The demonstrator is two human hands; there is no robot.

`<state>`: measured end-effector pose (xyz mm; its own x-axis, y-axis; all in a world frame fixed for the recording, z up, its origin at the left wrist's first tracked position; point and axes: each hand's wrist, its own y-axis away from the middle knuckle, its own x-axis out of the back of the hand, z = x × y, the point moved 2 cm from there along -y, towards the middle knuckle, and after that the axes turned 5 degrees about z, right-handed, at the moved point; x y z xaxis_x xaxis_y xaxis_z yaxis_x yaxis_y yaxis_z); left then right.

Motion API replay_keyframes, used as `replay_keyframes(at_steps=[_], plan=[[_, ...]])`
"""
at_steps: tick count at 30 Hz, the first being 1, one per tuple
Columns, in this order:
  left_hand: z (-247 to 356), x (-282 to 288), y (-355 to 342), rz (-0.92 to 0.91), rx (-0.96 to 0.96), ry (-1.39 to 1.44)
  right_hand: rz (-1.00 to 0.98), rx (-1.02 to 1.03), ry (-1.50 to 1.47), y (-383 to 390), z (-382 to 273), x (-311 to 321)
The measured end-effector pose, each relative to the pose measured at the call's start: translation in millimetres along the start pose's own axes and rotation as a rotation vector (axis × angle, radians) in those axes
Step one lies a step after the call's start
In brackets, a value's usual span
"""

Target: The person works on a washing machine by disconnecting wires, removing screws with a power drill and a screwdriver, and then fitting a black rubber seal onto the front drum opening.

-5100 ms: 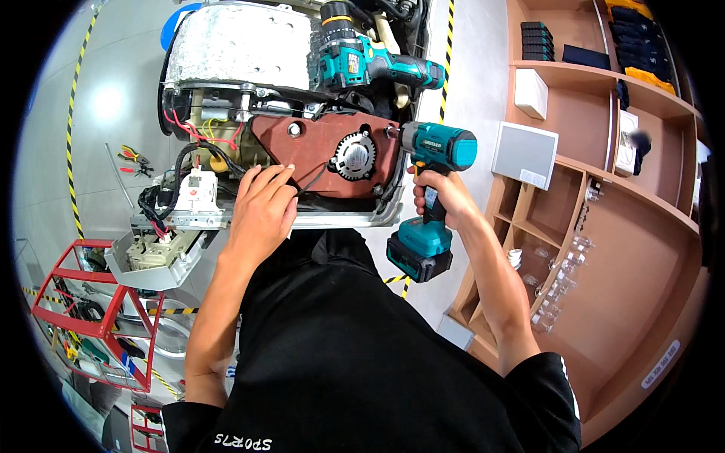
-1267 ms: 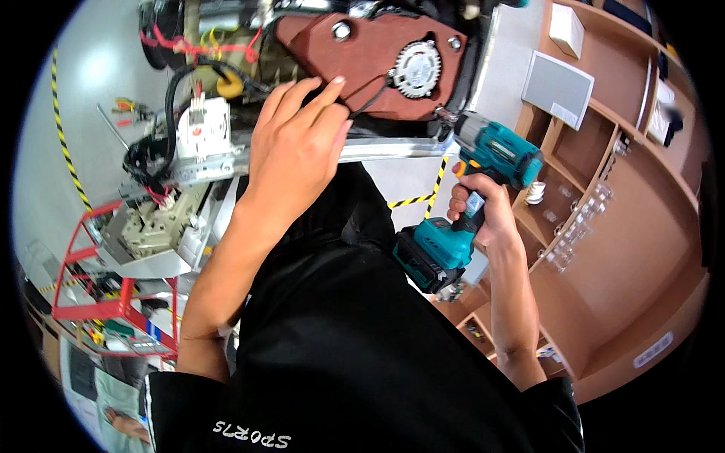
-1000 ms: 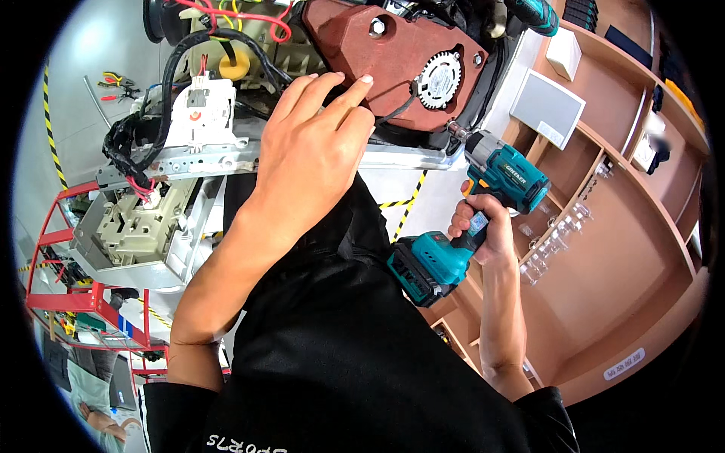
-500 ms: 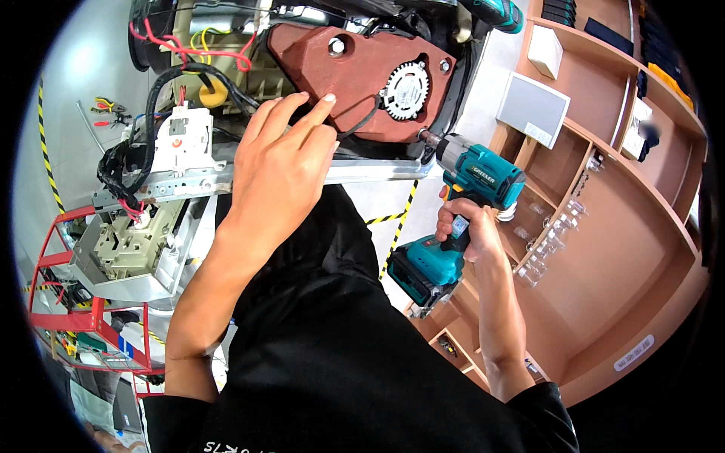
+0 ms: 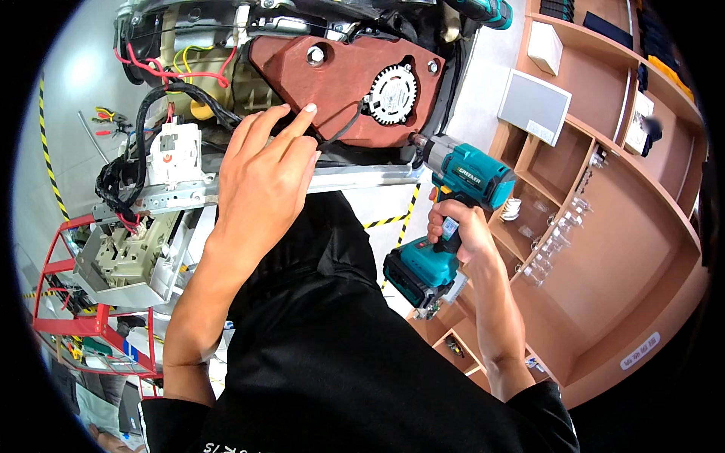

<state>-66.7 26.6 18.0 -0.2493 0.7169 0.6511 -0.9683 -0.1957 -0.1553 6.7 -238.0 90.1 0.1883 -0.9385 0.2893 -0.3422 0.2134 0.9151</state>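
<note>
My left hand (image 5: 265,172) rests palm down, fingers apart, on the near edge of the red-brown plate (image 5: 329,73), which carries a white toothed disc (image 5: 393,94) with a dark cable. My right hand (image 5: 457,226) grips a teal cordless impact driver (image 5: 472,170). Its socket end points at the plate's lower right corner; whether it sits on a bolt there, I cannot make out. Left of the plate lie red, yellow and black wires and a white plastic component (image 5: 175,155) above a metal rail (image 5: 162,198).
A second teal tool (image 5: 491,11) lies at the top. Wooden shelving (image 5: 619,241) holds boxes and small items on the right. Left are pliers (image 5: 106,115) on the floor, an opened housing (image 5: 132,257) and red metal frames (image 5: 72,325). A co-worker's arm (image 5: 102,436) shows at lower left.
Since five seconds ago the driver's socket has moved from the upper right bolt to the lower right corner. Over the last second my hands hold steady while the view shifts slightly.
</note>
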Motion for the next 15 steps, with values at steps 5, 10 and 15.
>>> replay_keyframes(at_steps=[5,10,15], plan=[[1.2,1.4,-1.5,-0.013,0.002,-0.008,-0.015,-0.009,-0.017,0.4,-2.0,-3.1],[2.6,2.0,-2.4,-0.034,0.008,0.000,-0.020,-0.030,-0.079,4.5,-1.4,-9.3],[3.2,3.4,-3.5,-0.043,0.000,-0.010,-0.050,0.029,-0.029,-0.4,3.9,-4.5]])
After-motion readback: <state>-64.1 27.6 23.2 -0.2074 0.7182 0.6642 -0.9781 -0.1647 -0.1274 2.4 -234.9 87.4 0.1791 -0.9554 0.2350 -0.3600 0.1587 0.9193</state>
